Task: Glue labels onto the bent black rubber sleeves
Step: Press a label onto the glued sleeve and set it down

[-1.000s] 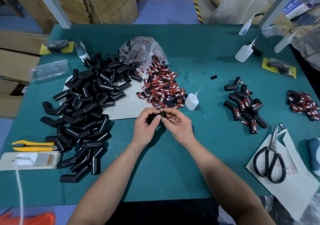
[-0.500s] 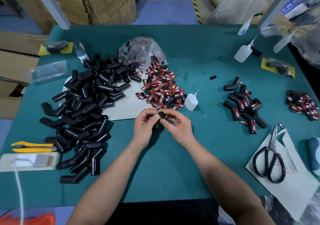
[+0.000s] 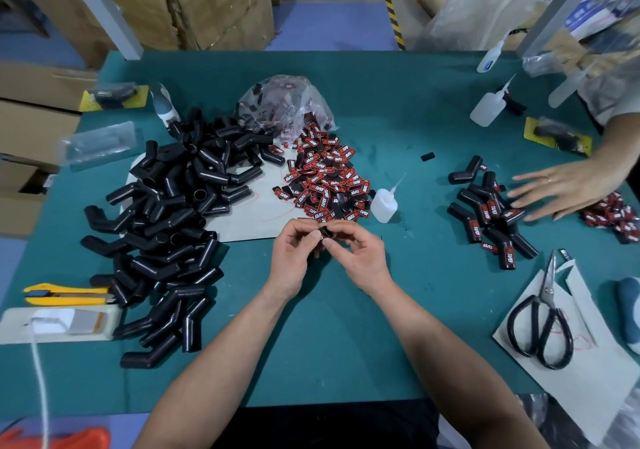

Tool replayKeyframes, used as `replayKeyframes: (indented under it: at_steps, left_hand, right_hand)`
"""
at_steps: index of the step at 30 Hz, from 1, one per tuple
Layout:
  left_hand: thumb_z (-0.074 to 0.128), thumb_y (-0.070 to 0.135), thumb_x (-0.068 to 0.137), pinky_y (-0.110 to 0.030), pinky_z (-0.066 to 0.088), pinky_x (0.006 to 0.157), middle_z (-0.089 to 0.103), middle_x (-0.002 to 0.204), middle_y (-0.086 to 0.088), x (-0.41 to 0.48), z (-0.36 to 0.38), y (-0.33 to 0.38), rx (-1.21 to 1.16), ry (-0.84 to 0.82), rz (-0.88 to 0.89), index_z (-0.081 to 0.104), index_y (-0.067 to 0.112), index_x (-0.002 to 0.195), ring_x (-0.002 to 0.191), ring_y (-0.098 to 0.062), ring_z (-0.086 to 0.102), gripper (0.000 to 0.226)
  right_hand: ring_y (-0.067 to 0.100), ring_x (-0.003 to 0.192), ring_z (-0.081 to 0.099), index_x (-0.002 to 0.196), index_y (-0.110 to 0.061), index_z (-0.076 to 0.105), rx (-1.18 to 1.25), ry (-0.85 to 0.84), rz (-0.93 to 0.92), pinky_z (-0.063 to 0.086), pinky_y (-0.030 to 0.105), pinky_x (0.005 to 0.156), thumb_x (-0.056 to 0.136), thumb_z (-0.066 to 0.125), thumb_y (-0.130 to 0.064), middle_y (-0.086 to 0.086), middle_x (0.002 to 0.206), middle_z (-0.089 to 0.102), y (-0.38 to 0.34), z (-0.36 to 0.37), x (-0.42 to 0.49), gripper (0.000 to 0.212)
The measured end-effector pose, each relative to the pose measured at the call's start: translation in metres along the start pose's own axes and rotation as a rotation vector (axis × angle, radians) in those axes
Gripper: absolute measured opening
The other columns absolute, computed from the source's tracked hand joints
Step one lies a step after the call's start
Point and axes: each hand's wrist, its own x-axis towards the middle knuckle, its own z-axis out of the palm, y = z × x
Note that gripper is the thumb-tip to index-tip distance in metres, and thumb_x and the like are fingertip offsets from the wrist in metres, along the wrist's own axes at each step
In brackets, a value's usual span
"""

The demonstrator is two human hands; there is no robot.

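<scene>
Over the middle of the green table, my left hand [image 3: 294, 258] and my right hand [image 3: 360, 258] hold one bent black rubber sleeve [image 3: 325, 232] between their fingertips; most of it is hidden by the fingers. A big heap of unlabelled black sleeves [image 3: 166, 220] lies to the left. Red and black labels [image 3: 325, 182] are spread just beyond my hands. A small glue bottle [image 3: 383, 203] stands beside them. Several labelled sleeves [image 3: 491, 216] lie in a pile at the right.
Another person's hand [image 3: 561, 189] reaches over the labelled pile from the right. Black scissors [image 3: 543, 320] lie on white paper at the right front. A yellow utility knife [image 3: 65, 294] is at the left edge. A second glue bottle [image 3: 488, 106] stands at the back right.
Another person's hand has come in from the right over the labelled sleeves. My hands stay together on the sleeve, turning it slightly between the fingers.
</scene>
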Motion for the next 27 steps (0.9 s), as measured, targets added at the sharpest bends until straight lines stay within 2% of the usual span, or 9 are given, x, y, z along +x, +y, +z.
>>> replayKeyframes:
  at_steps: [3, 5, 7, 11, 13, 15, 19, 24, 27]
  left_hand:
    - [0.067, 0.010, 0.086, -0.026, 0.046, 0.056, 0.070, 0.095, -0.011, 0.001, 0.003, 0.002, -0.100, 0.019, -0.084, 0.061, 0.008, 0.087, 0.065, -0.017, 0.060, 0.007]
    - [0.063, 0.010, 0.087, -0.023, 0.046, 0.053, 0.072, 0.092, -0.009, 0.001, 0.005, 0.002, -0.177, 0.039, -0.148, 0.059, 0.007, 0.088, 0.060, -0.015, 0.059, 0.005]
    - [0.062, 0.011, 0.087, -0.022, 0.045, 0.050, 0.073, 0.088, -0.007, 0.002, 0.006, 0.003, -0.218, 0.048, -0.186, 0.057, 0.007, 0.088, 0.057, -0.013, 0.058, 0.007]
    - [0.061, 0.012, 0.088, -0.021, 0.045, 0.048, 0.072, 0.080, -0.007, 0.001, 0.006, 0.003, -0.222, 0.049, -0.214, 0.055, 0.009, 0.087, 0.051, -0.011, 0.053, 0.006]
    - [0.061, 0.012, 0.089, -0.022, 0.045, 0.048, 0.070, 0.078, -0.008, 0.001, 0.006, 0.003, -0.232, 0.044, -0.218, 0.055, 0.010, 0.087, 0.049, -0.012, 0.051, 0.006]
    - [0.061, 0.013, 0.089, -0.022, 0.045, 0.048, 0.069, 0.076, -0.008, 0.001, 0.006, 0.003, -0.227, 0.043, -0.231, 0.058, 0.013, 0.085, 0.049, -0.013, 0.051, 0.004]
    - [0.060, 0.014, 0.089, -0.022, 0.044, 0.048, 0.068, 0.076, -0.007, 0.001, 0.008, 0.004, -0.191, 0.035, -0.243, 0.067, 0.025, 0.073, 0.050, -0.013, 0.052, 0.020]
    - [0.063, 0.015, 0.087, -0.025, 0.046, 0.053, 0.073, 0.094, -0.007, 0.000, 0.011, 0.003, -0.101, 0.069, -0.221, 0.063, 0.019, 0.078, 0.068, -0.018, 0.059, 0.009]
    - [0.063, 0.016, 0.085, -0.033, 0.045, 0.061, 0.072, 0.097, -0.009, 0.000, 0.011, 0.002, -0.097, 0.080, -0.208, 0.059, 0.013, 0.084, 0.081, -0.029, 0.058, 0.006]
  right_hand:
    - [0.017, 0.104, 0.068, 0.110, -0.035, 0.075, 0.041, -0.015, 0.033, 0.054, 0.029, 0.092, 0.088, 0.072, -0.009, -0.009, 0.115, 0.071, -0.001, 0.001, 0.000, 0.034]
    - [0.020, 0.101, 0.067, 0.116, -0.035, 0.073, 0.059, -0.045, 0.047, 0.055, 0.032, 0.091, 0.089, 0.069, -0.013, -0.008, 0.120, 0.069, 0.000, 0.001, -0.001, 0.035]
    - [0.021, 0.107, 0.066, 0.120, -0.037, 0.071, 0.008, -0.050, 0.032, 0.054, 0.034, 0.095, 0.089, 0.070, -0.012, -0.008, 0.122, 0.067, 0.001, 0.000, -0.001, 0.039]
    - [0.024, 0.115, 0.064, 0.119, -0.040, 0.071, -0.074, -0.045, 0.002, 0.053, 0.040, 0.099, 0.085, 0.077, -0.019, -0.013, 0.121, 0.068, 0.002, 0.002, 0.001, 0.040]
    - [0.023, 0.113, 0.066, 0.115, -0.039, 0.073, -0.071, -0.028, 0.002, 0.053, 0.037, 0.098, 0.084, 0.078, -0.018, -0.012, 0.119, 0.069, 0.002, 0.003, 0.002, 0.038]
    - [0.018, 0.106, 0.068, 0.112, -0.034, 0.073, -0.038, -0.009, 0.032, 0.053, 0.030, 0.094, 0.083, 0.078, -0.010, -0.010, 0.116, 0.069, 0.001, 0.003, 0.001, 0.038]
    - [0.010, 0.076, 0.069, 0.114, -0.018, 0.068, 0.021, -0.004, 0.178, 0.055, 0.021, 0.076, 0.083, 0.075, 0.008, -0.006, 0.098, 0.072, 0.001, 0.004, -0.001, 0.040]
    - [0.007, 0.102, 0.064, 0.123, -0.021, 0.061, 0.036, 0.021, 0.198, 0.049, 0.022, 0.094, 0.083, 0.072, 0.013, -0.011, 0.106, 0.072, 0.000, 0.004, -0.001, 0.054]
    - [0.008, 0.105, 0.063, 0.124, -0.024, 0.060, 0.021, 0.013, 0.186, 0.048, 0.023, 0.097, 0.083, 0.073, 0.010, -0.012, 0.108, 0.072, -0.001, 0.005, -0.001, 0.054]
